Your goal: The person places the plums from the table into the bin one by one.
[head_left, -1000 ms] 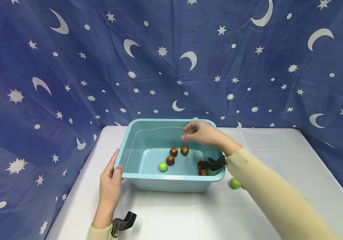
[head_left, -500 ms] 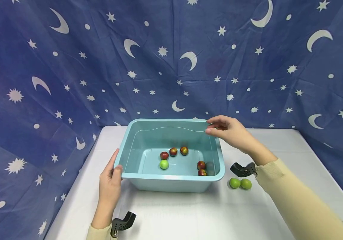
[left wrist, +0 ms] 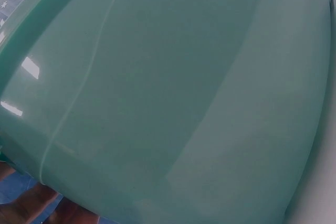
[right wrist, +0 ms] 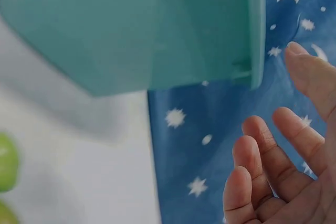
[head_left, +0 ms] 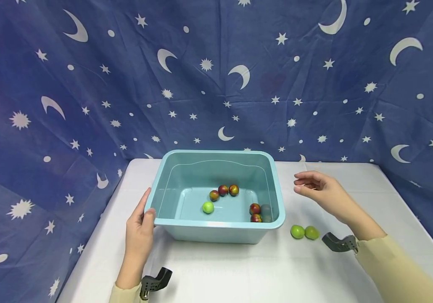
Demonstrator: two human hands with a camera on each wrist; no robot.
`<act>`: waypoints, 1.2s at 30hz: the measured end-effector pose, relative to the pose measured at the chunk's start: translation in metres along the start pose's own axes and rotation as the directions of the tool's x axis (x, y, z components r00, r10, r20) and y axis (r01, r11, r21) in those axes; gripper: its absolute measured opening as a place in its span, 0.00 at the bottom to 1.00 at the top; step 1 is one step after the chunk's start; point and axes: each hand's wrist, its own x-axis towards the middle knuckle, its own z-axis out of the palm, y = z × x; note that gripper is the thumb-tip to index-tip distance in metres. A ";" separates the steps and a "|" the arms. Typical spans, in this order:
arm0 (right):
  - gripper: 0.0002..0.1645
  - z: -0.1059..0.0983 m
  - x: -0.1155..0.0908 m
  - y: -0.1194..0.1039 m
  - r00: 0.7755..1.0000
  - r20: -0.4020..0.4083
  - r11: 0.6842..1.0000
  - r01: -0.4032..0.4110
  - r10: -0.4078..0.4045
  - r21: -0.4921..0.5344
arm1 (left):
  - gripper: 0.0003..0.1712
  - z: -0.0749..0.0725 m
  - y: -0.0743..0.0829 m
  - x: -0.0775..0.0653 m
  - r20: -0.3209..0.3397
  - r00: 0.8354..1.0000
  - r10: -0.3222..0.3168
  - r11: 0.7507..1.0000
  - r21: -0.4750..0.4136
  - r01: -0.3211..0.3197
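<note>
A light blue plastic basin (head_left: 216, 231) stands on the table. My left hand (head_left: 141, 227) grips its left front corner at the rim; the left wrist view shows the basin's wall and some fingers (left wrist: 31, 203). Inside the basin lie several small dark red fruits with greenish patches (head_left: 223, 190), two of them by the right wall, and one bright green fruit (head_left: 207, 207). To the right of the basin, my right hand (head_left: 320, 189) hangs above the table, fingers loosely bent and holding nothing. Below it, two green fruits (head_left: 304, 232) lie side by side.
A white cloth (head_left: 216, 273) covers the table. Blue fabric (head_left: 216, 75) with moons and stars hangs behind and along the sides. Each wrist carries a black camera mount (head_left: 339, 243).
My right hand has moved from above the basin out to the right, revealing the second green fruit on the table. Some fruits in the basin have shifted slightly. The left hand keeps its hold.
</note>
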 end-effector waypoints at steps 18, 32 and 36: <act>0.36 0.007 -0.054 0.088 0.966 0.053 0.965 -0.246 0.251 -0.091 | 0.28 0.002 0.003 -0.001 0.007 1.000 -0.002 1.000 0.010 0.002; 0.37 0.008 -0.064 0.114 0.943 0.163 0.957 -0.287 0.290 -0.042 | 0.28 0.001 0.004 -0.001 0.007 1.000 -0.013 1.000 0.001 0.013; 0.38 0.009 -0.065 0.114 0.941 0.171 0.956 -0.289 0.293 -0.049 | 0.28 0.000 0.004 -0.002 0.009 1.000 -0.016 1.000 -0.003 0.016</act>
